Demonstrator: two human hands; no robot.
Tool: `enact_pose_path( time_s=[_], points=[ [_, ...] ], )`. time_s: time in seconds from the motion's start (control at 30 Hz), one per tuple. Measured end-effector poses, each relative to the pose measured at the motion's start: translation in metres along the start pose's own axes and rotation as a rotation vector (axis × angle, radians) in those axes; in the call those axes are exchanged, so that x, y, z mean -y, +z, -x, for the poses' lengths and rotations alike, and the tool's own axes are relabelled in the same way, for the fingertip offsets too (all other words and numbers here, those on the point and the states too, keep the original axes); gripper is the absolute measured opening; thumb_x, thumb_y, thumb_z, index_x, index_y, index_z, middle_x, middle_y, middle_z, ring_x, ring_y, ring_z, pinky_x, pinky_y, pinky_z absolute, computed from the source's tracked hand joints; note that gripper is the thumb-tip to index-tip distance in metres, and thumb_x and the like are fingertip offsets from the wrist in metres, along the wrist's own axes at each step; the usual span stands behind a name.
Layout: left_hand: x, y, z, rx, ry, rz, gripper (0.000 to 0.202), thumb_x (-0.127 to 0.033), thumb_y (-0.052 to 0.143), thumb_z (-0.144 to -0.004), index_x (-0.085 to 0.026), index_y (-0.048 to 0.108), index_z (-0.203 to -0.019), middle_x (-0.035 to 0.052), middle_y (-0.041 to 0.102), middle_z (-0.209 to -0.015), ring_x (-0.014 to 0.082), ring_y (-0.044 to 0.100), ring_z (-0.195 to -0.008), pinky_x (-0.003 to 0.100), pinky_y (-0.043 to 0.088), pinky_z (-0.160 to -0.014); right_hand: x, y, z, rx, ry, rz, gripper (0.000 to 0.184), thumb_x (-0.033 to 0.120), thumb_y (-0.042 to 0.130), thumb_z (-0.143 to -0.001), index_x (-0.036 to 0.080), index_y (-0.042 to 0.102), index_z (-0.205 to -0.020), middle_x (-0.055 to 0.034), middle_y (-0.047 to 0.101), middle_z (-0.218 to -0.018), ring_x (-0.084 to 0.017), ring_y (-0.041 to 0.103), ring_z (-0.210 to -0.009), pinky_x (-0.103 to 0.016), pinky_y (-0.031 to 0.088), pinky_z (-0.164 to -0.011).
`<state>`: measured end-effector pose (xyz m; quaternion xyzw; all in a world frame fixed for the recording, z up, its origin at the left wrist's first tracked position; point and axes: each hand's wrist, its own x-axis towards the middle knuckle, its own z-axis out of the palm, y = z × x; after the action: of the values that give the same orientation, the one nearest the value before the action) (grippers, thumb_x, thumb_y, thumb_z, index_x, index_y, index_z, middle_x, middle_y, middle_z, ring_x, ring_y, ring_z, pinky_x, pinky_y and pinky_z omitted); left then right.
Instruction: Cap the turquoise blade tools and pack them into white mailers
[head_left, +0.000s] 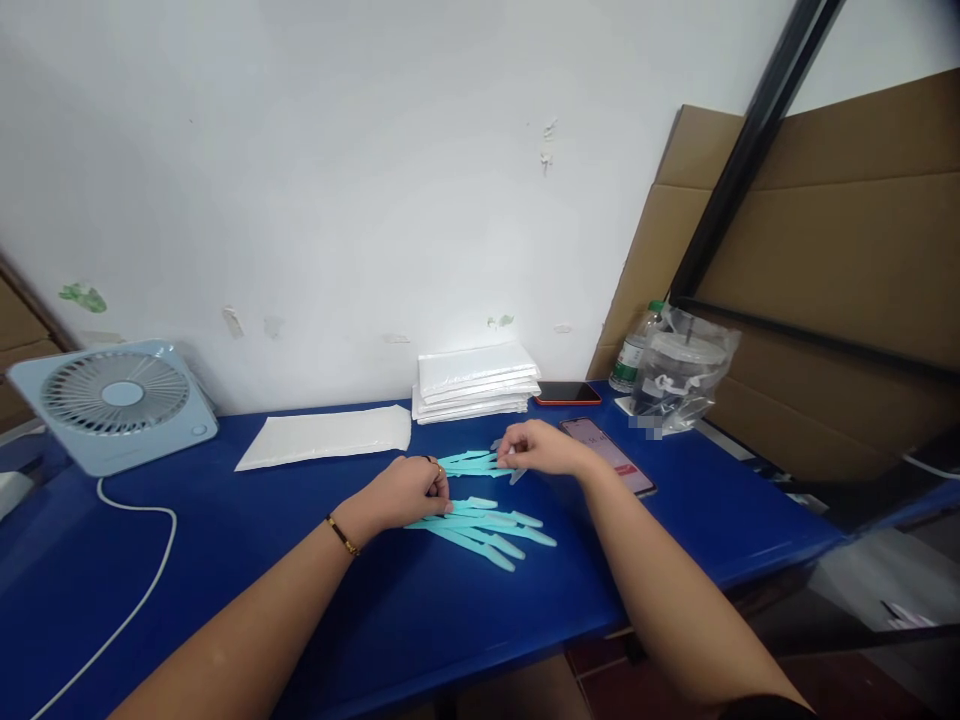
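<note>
Teal eyebrow razors with translucent blade covers lie in two groups on the blue table (315, 590). The nearer razors (487, 535) are fanned out, their covered ends pointing right. My left hand (412, 492), with a bracelet at the wrist, has thumb and fingers closed on a handle at the left end of this fan. Beyond it lies the farther group of razors (472, 462). My right hand (536, 447) pinches at the right end of that farther group, its fingertips closed on a razor and partly hiding the covers.
White padded mailers (476, 372) are stacked against the wall, with a single mailer (326, 437) flat to their left. A fan (124, 395) stands far left. Phones (568, 393) (611, 455), a bottle (632, 355) and a bagged cup (679, 375) are at right.
</note>
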<state>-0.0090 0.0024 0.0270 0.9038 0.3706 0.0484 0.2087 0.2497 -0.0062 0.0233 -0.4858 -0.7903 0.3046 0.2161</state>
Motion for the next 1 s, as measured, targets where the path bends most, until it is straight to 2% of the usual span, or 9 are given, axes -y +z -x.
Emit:
enact_pose_path(
  time_s=[0.1,0.17,0.27,0.43,0.53,0.63,0.7,0.83,1.0],
  points=[
    [-0.002,0.004,-0.006,-0.083,-0.015,-0.02,0.023,-0.041,0.055,-0.075,-0.022,0.066,-0.068,0.0008,0.064,-0.076,0.0146,0.056,-0.066,0.025,0.038,-0.059,0.01,0.011,-0.003,0.136,-0.058,0.005,0.034,0.045,0.069,-0.066,0.016,0.07,-0.084,-0.0006,0.063,-0.066,-0.012,0.055,-0.059,-0.02,0.039,-0.052],
    [-0.002,0.005,-0.011,-0.149,-0.014,-0.045,0.023,-0.041,0.055,-0.076,-0.022,0.066,-0.069,0.0023,0.064,-0.081,0.0163,0.058,-0.072,0.026,0.04,-0.063,0.011,0.014,-0.005,0.136,-0.076,0.02,0.032,0.044,0.07,-0.065,0.016,0.071,-0.082,0.0001,0.062,-0.063,-0.011,0.054,-0.057,-0.02,0.039,-0.051],
    [0.001,0.007,-0.017,-0.228,-0.04,-0.107,0.022,-0.039,0.055,-0.077,-0.021,0.066,-0.072,0.0036,0.065,-0.085,0.019,0.058,-0.079,0.029,0.04,-0.071,0.005,0.007,-0.004,0.072,-0.04,0.032,0.027,0.04,0.068,-0.068,0.015,0.071,-0.078,-0.0015,0.065,-0.063,-0.013,0.057,-0.058,-0.021,0.04,-0.053],
    [0.008,0.008,-0.02,-0.284,-0.096,-0.161,0.022,-0.042,0.057,-0.076,-0.022,0.065,-0.079,0.0028,0.064,-0.086,0.02,0.058,-0.082,0.031,0.039,-0.075,-0.013,-0.008,-0.003,-0.154,0.092,0.118,0.024,0.037,0.068,-0.068,0.015,0.072,-0.077,-0.0045,0.068,-0.07,-0.014,0.059,-0.062,-0.021,0.039,-0.054],
    [0.004,0.006,-0.015,-0.241,-0.008,-0.105,0.03,-0.049,0.058,-0.074,-0.023,0.064,-0.089,0.0023,0.063,-0.09,0.0193,0.058,-0.083,0.028,0.04,-0.071,-0.018,-0.009,-0.005,-0.225,0.131,0.186,0.026,0.036,0.071,-0.065,0.015,0.072,-0.082,-0.0031,0.066,-0.067,-0.013,0.056,-0.058,-0.021,0.038,-0.052],
    [-0.004,0.006,-0.008,-0.072,0.134,-0.014,0.03,-0.049,0.058,-0.074,-0.025,0.066,-0.088,0.0009,0.063,-0.09,0.017,0.058,-0.081,0.025,0.039,-0.067,-0.015,-0.008,-0.004,-0.269,0.104,0.169,0.024,0.033,0.066,-0.07,0.015,0.071,-0.085,-0.003,0.065,-0.067,-0.012,0.055,-0.058,-0.021,0.039,-0.054],
    [-0.007,0.008,-0.005,0.004,0.149,0.028,0.025,-0.046,0.057,-0.075,-0.024,0.066,-0.084,0.0003,0.064,-0.083,0.0158,0.057,-0.077,0.023,0.039,-0.063,-0.012,-0.008,-0.002,-0.24,0.078,0.135,0.023,0.033,0.063,-0.073,0.015,0.07,-0.084,-0.0035,0.064,-0.067,-0.013,0.055,-0.059,-0.021,0.039,-0.053],
    [-0.003,0.013,-0.007,0.037,0.055,0.092,0.021,-0.037,0.052,-0.078,-0.021,0.065,-0.076,0.0,0.065,-0.073,0.0138,0.056,-0.064,0.023,0.037,-0.055,-0.006,-0.011,0.004,-0.106,0.038,0.015,0.026,0.036,0.063,-0.073,0.014,0.071,-0.084,-0.0062,0.067,-0.076,-0.015,0.058,-0.066,-0.022,0.042,-0.057],
    [0.002,0.011,-0.01,-0.058,0.019,0.108,0.023,-0.039,0.05,-0.08,-0.021,0.063,-0.074,0.0,0.065,-0.077,0.0134,0.056,-0.065,0.023,0.038,-0.056,0.006,-0.012,0.008,0.094,0.022,-0.104,0.036,0.045,0.066,-0.071,0.013,0.071,-0.087,-0.0056,0.067,-0.074,-0.014,0.058,-0.065,-0.022,0.042,-0.057]
  ],
)
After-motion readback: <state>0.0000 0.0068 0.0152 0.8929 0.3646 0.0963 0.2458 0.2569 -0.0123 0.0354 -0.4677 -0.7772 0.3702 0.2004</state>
